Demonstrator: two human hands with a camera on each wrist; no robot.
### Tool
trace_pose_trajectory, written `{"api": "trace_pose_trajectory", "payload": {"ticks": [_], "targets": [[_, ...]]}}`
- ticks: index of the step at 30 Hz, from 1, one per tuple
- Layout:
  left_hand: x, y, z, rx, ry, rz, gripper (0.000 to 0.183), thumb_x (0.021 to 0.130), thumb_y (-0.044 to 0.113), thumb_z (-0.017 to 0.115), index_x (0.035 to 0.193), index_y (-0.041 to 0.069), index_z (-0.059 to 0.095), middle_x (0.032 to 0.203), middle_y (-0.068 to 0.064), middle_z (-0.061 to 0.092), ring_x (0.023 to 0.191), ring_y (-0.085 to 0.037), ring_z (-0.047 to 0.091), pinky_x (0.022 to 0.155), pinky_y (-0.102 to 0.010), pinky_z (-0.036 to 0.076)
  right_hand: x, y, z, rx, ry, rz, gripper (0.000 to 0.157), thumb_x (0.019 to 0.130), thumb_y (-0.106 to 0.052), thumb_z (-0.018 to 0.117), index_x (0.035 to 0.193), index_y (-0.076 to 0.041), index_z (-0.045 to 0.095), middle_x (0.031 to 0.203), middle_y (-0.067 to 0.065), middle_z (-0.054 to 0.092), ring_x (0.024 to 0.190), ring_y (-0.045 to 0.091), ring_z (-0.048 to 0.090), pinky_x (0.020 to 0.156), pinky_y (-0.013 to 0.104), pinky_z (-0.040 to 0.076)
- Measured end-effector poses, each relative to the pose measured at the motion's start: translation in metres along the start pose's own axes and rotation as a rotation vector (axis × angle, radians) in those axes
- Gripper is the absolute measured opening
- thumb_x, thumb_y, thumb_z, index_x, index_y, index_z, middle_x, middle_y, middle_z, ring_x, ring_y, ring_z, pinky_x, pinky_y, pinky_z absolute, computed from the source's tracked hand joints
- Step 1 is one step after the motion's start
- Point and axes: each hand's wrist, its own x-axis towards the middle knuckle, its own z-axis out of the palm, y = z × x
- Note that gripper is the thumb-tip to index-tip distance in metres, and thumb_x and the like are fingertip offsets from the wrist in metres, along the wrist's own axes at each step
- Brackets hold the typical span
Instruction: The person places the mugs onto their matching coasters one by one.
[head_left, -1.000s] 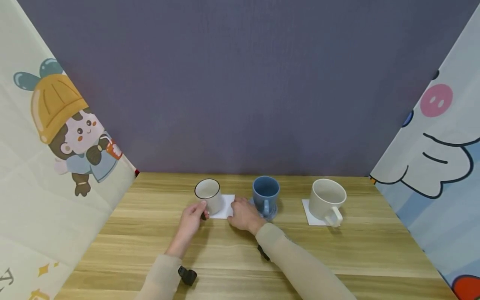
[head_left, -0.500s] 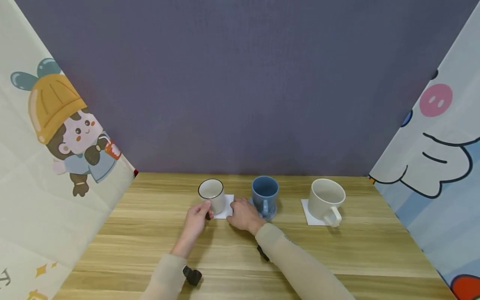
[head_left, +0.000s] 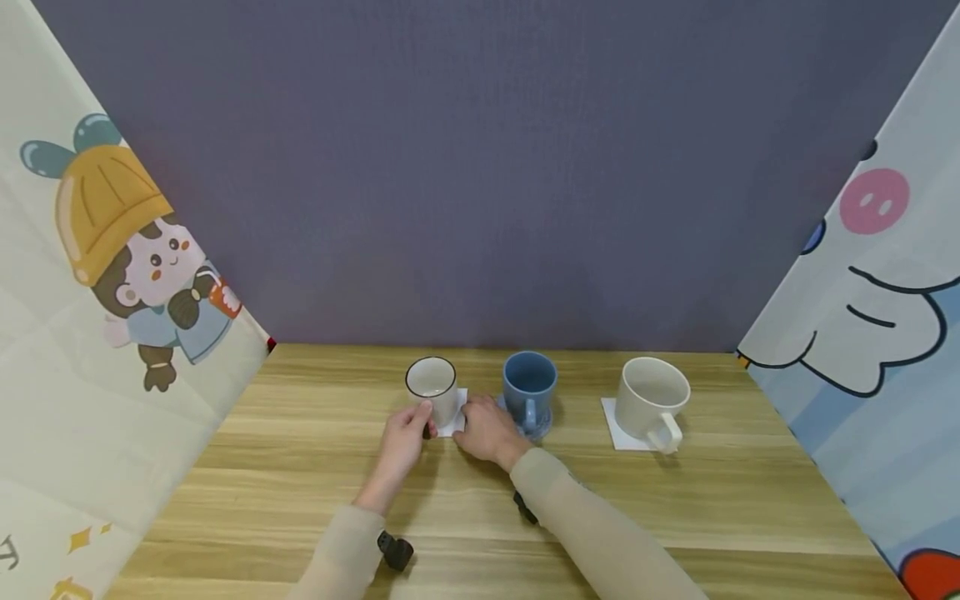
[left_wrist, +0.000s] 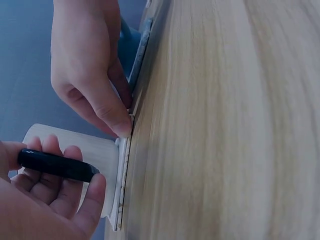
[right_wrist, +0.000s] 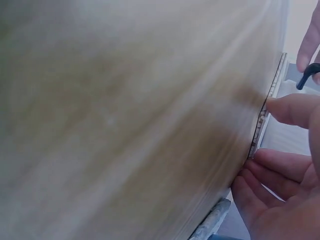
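A white mug [head_left: 446, 407] with a dark rim stands upright on a square white coaster [head_left: 460, 417], left of the table's middle. My left hand [head_left: 403, 437] grips its black handle [left_wrist: 56, 165], fingers curled round it in the left wrist view. My right hand [head_left: 489, 432] holds the coaster at its near right corner. In the right wrist view its thumb [right_wrist: 287, 110] lies on the coaster's front edge and the fingers on the adjoining side. Mug and hands cover much of the coaster.
Close to the right hand, a blue mug [head_left: 530, 385] stands on a round blue-grey coaster [head_left: 545, 428]. Farther right, a wide white mug [head_left: 643, 407] sits on a white square coaster [head_left: 626, 438]. A dark wall [head_left: 495, 183] borders the wooden table [head_left: 300, 475] behind.
My left hand has moved right with the white mug, which now covers more of the coaster. The right hand stays at the coaster's corner.
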Motion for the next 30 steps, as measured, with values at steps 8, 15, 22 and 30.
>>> {"api": "trace_pose_trajectory", "payload": {"ticks": [8,15,22,30], "targets": [[0.0003,-0.0071,-0.0013,0.008,-0.012,-0.021,0.045,0.106,0.032,0.054,0.082,-0.006,0.062,0.072,-0.004,0.062,0.072,-0.021,0.051,0.062,-0.028,0.040,0.0004,-0.0019,-0.0011,-0.012,-0.009,0.019,0.022,0.085,-0.026,0.080,0.087,-0.006,0.072,0.090,0.002,0.061,0.090,0.021,0.059,0.076,0.038,0.052],[0.0022,-0.0058,-0.0027,0.019,-0.029,-0.023,0.046,0.107,0.034,0.053,0.084,-0.005,0.063,0.076,-0.007,0.064,0.074,-0.020,0.052,0.064,-0.029,0.042,0.0012,-0.0043,-0.0005,-0.029,-0.033,0.048,0.025,0.086,-0.029,0.079,0.093,-0.006,0.072,0.094,0.003,0.063,0.091,0.021,0.059,0.078,0.039,0.054],[-0.0013,-0.0037,-0.0035,0.029,-0.057,-0.033,0.045,0.108,0.033,0.051,0.083,-0.002,0.062,0.078,-0.008,0.064,0.074,-0.019,0.052,0.064,-0.029,0.041,-0.0004,-0.0040,0.0012,-0.017,-0.015,0.039,0.025,0.085,-0.028,0.080,0.093,-0.005,0.073,0.094,0.003,0.063,0.094,0.022,0.060,0.079,0.040,0.055],[-0.0025,0.0004,-0.0017,0.042,-0.053,-0.032,0.045,0.108,0.035,0.050,0.083,0.000,0.062,0.076,-0.006,0.063,0.074,-0.021,0.052,0.064,-0.028,0.041,-0.0017,-0.0054,-0.0019,0.012,0.000,0.035,0.026,0.085,-0.026,0.080,0.098,-0.004,0.074,0.101,0.006,0.066,0.101,0.025,0.061,0.085,0.042,0.054]]}}
